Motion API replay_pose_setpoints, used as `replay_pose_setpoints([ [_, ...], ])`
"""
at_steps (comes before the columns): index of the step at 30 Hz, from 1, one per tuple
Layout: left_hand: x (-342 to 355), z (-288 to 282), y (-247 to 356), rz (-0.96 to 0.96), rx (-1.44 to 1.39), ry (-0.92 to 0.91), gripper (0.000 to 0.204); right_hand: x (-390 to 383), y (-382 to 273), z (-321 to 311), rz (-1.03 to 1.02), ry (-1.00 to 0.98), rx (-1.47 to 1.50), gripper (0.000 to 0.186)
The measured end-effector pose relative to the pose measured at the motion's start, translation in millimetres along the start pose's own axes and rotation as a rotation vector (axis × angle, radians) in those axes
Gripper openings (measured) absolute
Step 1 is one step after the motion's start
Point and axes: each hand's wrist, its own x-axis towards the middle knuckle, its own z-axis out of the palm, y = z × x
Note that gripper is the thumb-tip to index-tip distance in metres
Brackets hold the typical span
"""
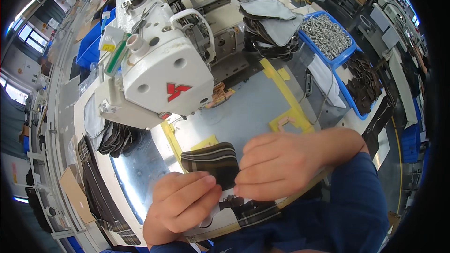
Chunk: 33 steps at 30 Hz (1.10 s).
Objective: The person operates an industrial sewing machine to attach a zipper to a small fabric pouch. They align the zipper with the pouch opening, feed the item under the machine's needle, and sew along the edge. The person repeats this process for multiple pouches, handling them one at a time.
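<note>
My left hand [185, 201] has its fingers curled at the lower left edge of a dark plaid fabric piece [208, 159], gripping it. My right hand [279, 164] pinches the lower right edge of the same piece; both thumbs are hidden. Beneath lies a metal plate [248, 103] marked with yellow tape [295, 105]. Under and below my hands, more plaid fabric [255, 213] and a small dark object [229, 201], too hidden to make out, lie near the front edge. The white head of a sewing machine [154, 79] stands just beyond.
Fabric stacks lie left [115, 138] and behind [272, 23]. At right are blue trays of metal rings [326, 35] and dark pieces [361, 84], plus a white folded item [326, 79]. Plaid strips [91, 178], cardboard [75, 192] and a blue bin [86, 49] are at left.
</note>
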Motion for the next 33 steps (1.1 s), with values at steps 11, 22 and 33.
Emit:
replay_pose_setpoints([
  [11, -9, 22, -22, -0.269, -0.682, 0.046, 0.037, -12, 12, 10, 0.171, 0.107, 0.093, 0.017],
  [22, -25, 81, -30, -1.205, -0.896, 0.155, 0.023, -37, 32, 16, 1.086, -0.035, 0.392, 0.026],
  [33, 9, 87, -46, -1.267, -0.144, -0.572, 0.065, -56, 107, 29, 1.214, -0.324, -0.127, 0.034],
])
